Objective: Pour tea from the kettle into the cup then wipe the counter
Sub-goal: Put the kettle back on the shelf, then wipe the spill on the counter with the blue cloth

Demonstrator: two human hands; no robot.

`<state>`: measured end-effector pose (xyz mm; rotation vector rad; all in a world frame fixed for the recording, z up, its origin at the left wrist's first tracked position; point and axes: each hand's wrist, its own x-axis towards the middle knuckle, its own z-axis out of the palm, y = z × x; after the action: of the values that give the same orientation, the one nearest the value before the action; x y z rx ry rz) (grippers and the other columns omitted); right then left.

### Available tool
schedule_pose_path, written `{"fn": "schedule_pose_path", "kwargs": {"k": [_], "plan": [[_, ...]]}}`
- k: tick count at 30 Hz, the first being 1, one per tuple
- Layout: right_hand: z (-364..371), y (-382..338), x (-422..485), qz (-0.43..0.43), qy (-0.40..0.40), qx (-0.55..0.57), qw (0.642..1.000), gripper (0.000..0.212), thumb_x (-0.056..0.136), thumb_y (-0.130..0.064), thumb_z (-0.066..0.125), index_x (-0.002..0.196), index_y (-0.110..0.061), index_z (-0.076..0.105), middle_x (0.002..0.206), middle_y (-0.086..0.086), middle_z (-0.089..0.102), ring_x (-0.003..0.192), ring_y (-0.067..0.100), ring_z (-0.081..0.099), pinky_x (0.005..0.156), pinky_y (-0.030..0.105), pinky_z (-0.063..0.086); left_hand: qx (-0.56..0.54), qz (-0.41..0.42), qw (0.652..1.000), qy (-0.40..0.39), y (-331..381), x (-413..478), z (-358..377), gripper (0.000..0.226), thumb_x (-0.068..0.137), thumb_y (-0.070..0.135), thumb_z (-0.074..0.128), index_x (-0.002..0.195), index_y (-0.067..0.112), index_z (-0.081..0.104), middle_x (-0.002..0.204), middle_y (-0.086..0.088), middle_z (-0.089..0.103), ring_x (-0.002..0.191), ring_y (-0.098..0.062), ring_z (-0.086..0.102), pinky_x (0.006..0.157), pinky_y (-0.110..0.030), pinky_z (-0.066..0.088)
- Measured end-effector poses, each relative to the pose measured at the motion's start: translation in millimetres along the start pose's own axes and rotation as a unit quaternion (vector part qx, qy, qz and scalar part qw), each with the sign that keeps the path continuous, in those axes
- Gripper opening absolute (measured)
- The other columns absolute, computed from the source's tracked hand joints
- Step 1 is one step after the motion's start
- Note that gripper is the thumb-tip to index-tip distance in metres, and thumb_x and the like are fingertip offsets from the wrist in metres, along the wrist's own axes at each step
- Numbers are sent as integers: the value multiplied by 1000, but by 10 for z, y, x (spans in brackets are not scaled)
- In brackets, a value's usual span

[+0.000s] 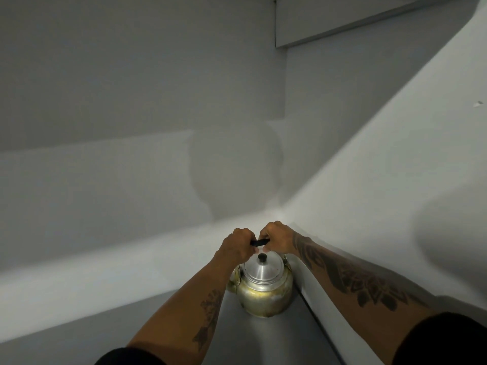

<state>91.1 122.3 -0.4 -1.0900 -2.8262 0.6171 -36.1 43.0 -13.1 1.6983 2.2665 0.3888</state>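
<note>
A worn metal kettle (263, 291) with a silver lid and a black knob stands on the grey counter (163, 322), low in the middle of the head view, close to the corner of two walls. Its black handle (259, 242) arches over the lid. My left hand (237, 245) grips the left end of that handle and my right hand (276, 238) grips the right end, both fists closed around it. The kettle looks upright, its base on the counter. The spout is mostly hidden behind my left forearm. No cup or cloth is in view.
White walls meet in a corner just behind the kettle, the right wall (369, 206) running close along its side. A white ledge (105, 259) borders the counter at the back left. An overhead cabinet edge (342, 25) shows at the top.
</note>
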Motion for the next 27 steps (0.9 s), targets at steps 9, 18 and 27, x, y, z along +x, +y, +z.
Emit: {"fn": "schedule_pose_path", "kwargs": {"k": [9,18,27], "plan": [[-150,-121,-216,16,-4,-18,1000,64,81,-21,68,140,-18,43,145,5,46,133,24,41,108,35,35,-1,8,1000,12,-111,-367,-170,66,91,27,62,149,21,32,152,-5,39,142,-24,34,113,-37,32],[220,-1298,-737,-95,88,-32,991,67,89,-36,58,148,-25,29,157,4,30,144,24,26,118,39,19,32,-4,984,173,-794,-1819,-670,69,92,31,60,151,22,27,158,-7,30,144,-27,31,112,-44,34],[1578,-3583,-1175,-263,23,-43,964,67,92,-39,54,150,-25,24,160,8,22,147,28,21,119,45,14,73,-173,956,226,-2349,-4054,-462,71,99,41,44,155,17,9,164,-10,6,152,-30,2,121,-52,12]]}}
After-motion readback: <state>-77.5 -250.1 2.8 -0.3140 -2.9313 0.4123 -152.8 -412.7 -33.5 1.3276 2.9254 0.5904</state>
